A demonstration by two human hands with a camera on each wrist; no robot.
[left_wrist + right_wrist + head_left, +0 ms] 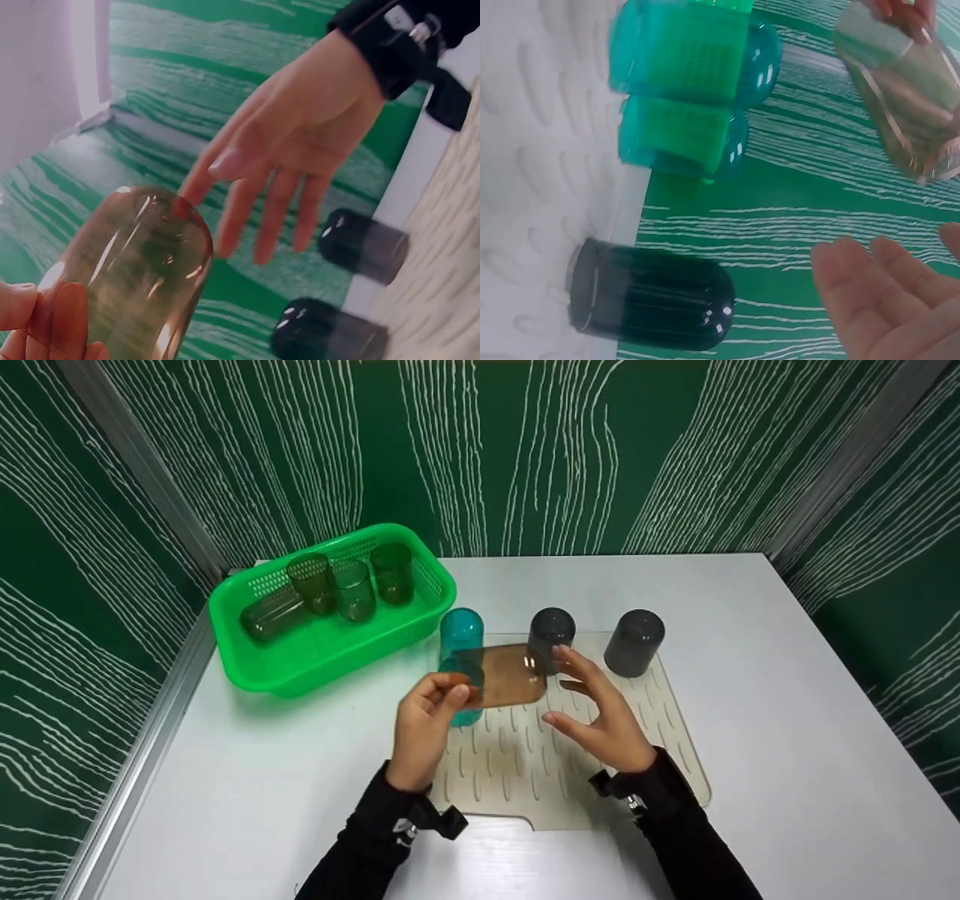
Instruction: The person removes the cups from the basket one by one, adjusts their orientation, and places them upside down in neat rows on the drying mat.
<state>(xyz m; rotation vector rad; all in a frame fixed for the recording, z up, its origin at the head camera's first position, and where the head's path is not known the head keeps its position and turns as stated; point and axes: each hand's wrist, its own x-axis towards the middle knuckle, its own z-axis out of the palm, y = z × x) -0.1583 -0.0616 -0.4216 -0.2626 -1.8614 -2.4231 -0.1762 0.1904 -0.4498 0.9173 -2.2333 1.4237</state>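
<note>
Head view: teal cups (460,639) seemingly partly hidden behind brown cup (510,675)

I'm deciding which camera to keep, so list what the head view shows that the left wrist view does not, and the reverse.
Only the head view: the green basket with four greenish cups inside, two teal cups upside down at the left edge of the ribbed mat, and the white table.

Only the left wrist view: a close look at the rounded bottom of the amber cup and the undersides of the right hand's fingers.

Both: the left hand holding the amber cup, the open right hand beside it, and two dark grey cups.
</note>
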